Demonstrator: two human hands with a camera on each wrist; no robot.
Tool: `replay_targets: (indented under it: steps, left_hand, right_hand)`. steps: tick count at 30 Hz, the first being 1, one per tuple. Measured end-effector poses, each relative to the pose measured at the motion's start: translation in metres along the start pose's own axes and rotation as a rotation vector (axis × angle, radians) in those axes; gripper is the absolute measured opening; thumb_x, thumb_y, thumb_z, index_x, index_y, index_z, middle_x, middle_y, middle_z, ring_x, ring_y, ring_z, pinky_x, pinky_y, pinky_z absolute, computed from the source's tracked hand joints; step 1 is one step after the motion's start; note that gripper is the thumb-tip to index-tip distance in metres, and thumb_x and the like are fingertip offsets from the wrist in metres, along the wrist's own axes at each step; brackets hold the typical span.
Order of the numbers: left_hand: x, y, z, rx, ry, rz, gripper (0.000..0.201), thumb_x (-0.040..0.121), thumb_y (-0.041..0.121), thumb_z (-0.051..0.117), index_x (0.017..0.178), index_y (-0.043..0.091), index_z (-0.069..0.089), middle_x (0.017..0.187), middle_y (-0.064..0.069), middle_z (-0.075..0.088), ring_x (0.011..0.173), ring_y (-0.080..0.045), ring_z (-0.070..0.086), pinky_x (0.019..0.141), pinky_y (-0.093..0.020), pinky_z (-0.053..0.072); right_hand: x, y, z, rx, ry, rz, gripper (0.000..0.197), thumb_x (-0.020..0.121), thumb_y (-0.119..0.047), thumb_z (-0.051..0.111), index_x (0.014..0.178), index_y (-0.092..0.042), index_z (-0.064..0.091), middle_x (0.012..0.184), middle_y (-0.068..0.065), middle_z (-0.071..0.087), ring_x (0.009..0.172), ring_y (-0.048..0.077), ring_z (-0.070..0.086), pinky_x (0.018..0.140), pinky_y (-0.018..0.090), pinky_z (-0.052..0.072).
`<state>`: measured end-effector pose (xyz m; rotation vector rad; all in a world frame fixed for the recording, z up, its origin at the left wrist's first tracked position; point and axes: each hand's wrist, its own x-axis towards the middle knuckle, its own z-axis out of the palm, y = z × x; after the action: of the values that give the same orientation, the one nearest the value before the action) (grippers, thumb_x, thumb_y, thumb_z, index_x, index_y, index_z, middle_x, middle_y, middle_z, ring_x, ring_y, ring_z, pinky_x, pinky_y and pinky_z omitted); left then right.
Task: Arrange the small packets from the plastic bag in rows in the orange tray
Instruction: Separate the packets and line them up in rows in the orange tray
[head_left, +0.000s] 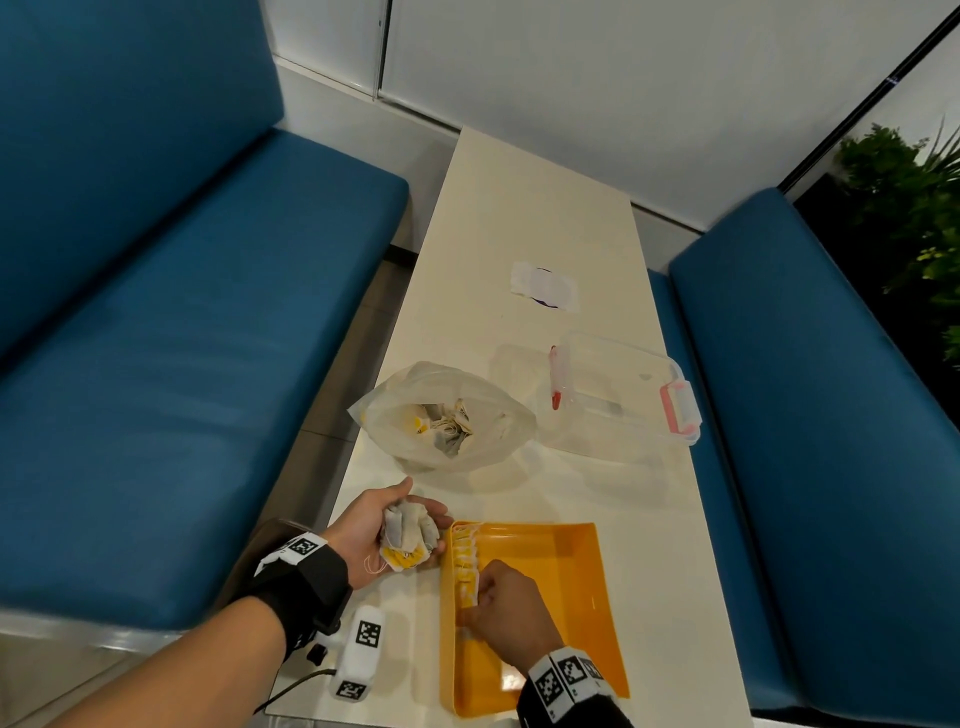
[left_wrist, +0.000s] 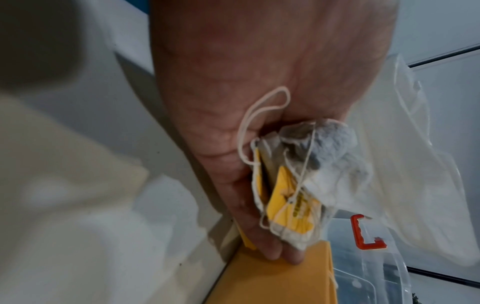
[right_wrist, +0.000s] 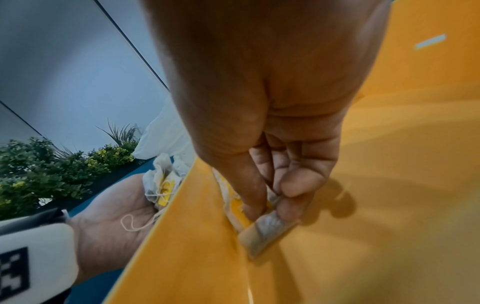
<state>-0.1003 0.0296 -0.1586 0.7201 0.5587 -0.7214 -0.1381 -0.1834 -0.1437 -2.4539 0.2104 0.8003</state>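
An orange tray (head_left: 566, 587) lies on the table near me. A row of small white-and-yellow tea packets (head_left: 464, 564) lines its left wall. My right hand (head_left: 501, 605) is inside the tray and pinches one packet (right_wrist: 267, 232) at the near end of that row, set on the tray floor. My left hand (head_left: 387, 530) hovers just left of the tray, palm up, holding a bunch of packets (left_wrist: 301, 185) with loose strings. Beyond it sits the open clear plastic bag (head_left: 441, 415) with more packets inside.
A clear lidded box (head_left: 623, 395) with pink clips stands right of the bag. A white paper slip (head_left: 544, 285) lies farther back. A white marker block (head_left: 358, 652) with a cable sits by the table's near-left edge. Blue benches flank the narrow table.
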Motion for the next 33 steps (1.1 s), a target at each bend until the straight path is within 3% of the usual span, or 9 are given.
replay_targets:
  steps: [4,7,10,13,16,21,24,29,33]
  left_hand:
    - [0.000,-0.001,0.000,0.003,-0.008,0.007,0.063,0.105,0.043,0.040,0.122,-0.014,0.061,0.103,-0.030,0.065,0.083,-0.040,0.065,0.083,-0.047,0.054]
    - [0.000,-0.003,-0.001,-0.003,-0.014,0.010,0.061,0.104,0.043,0.040,0.116,-0.011,0.064,0.105,-0.032,0.064,0.085,-0.041,0.065,0.086,-0.048,0.052]
    - [-0.001,-0.004,-0.002,-0.019,-0.023,0.004,0.061,0.104,0.045,0.041,0.115,-0.009,0.065,0.113,-0.033,0.064,0.088,-0.041,0.064,0.089,-0.048,0.051]
    - [-0.003,-0.003,-0.003,-0.058,-0.013,0.009,0.059,0.104,0.044,0.042,0.114,-0.008,0.066,0.122,-0.034,0.060,0.087,-0.040,0.065,0.088,-0.048,0.052]
    - [-0.007,-0.001,-0.003,-0.092,0.020,0.019,0.058,0.103,0.046,0.044,0.117,-0.007,0.064,0.126,-0.035,0.060,0.091,-0.039,0.067,0.083,-0.047,0.056]
    - [-0.011,0.002,0.002,-0.116,0.054,0.052,0.063,0.100,0.054,0.047,0.111,-0.006,0.065,0.103,-0.031,0.064,0.082,-0.038,0.067,0.074,-0.043,0.057]
    - [-0.012,0.002,0.005,-0.151,0.035,0.070,0.072,0.097,0.062,0.046,0.109,-0.005,0.065,0.090,-0.028,0.064,0.074,-0.037,0.066,0.067,-0.039,0.056]
    - [-0.015,0.002,0.009,-0.192,0.022,0.088,0.069,0.100,0.060,0.040,0.090,0.000,0.074,0.084,-0.020,0.070,0.070,-0.032,0.071,0.062,-0.033,0.057]
    - [-0.017,0.006,0.008,-0.168,0.046,0.090,0.067,0.104,0.054,0.034,0.091,0.000,0.072,0.079,-0.019,0.070,0.064,-0.029,0.071,0.054,-0.028,0.056]
  right_hand:
    - [0.003,-0.006,0.001,0.015,0.020,-0.026,0.019,0.072,-0.014,0.073,0.085,-0.021,0.061,0.081,-0.006,0.069,0.071,0.009,0.067,0.066,0.029,0.059]
    - [0.004,-0.008,0.001,0.023,0.042,-0.050,0.012,0.077,-0.013,0.069,0.083,-0.020,0.061,0.080,-0.007,0.067,0.065,0.003,0.061,0.052,0.015,0.048]
    - [0.004,-0.009,0.002,0.016,0.056,-0.060,0.010,0.079,-0.016,0.069,0.083,-0.022,0.061,0.081,-0.009,0.067,0.068,0.002,0.060,0.054,0.013,0.047]
    - [0.002,-0.009,-0.002,0.029,0.036,-0.031,0.018,0.074,-0.017,0.074,0.086,-0.022,0.061,0.083,-0.006,0.069,0.072,0.007,0.065,0.061,0.024,0.056]
    - [-0.001,-0.012,-0.017,-0.015,0.076,-0.037,0.027,0.080,-0.025,0.076,0.101,-0.021,0.060,0.092,-0.004,0.066,0.076,0.006,0.061,0.058,0.018,0.045]
    - [-0.015,-0.049,-0.036,0.048,0.219,-0.377,0.010,0.087,-0.025,0.069,0.095,-0.028,0.064,0.083,-0.007,0.061,0.078,0.008,0.059,0.073,0.028,0.053]
    - [-0.019,-0.075,-0.031,0.127,0.203,-0.539,0.009,0.087,-0.019,0.069,0.093,-0.026,0.069,0.085,-0.007,0.063,0.078,0.009,0.059,0.069,0.017,0.050]
    - [-0.014,-0.098,-0.018,0.111,0.143,-0.600,0.028,0.087,-0.020,0.066,0.114,-0.028,0.069,0.091,-0.009,0.060,0.075,0.003,0.056,0.071,0.009,0.045]
    - [-0.010,-0.099,-0.016,0.017,0.152,-0.632,0.021,0.085,-0.013,0.061,0.100,-0.027,0.061,0.094,-0.012,0.053,0.077,0.005,0.054,0.071,0.019,0.048]
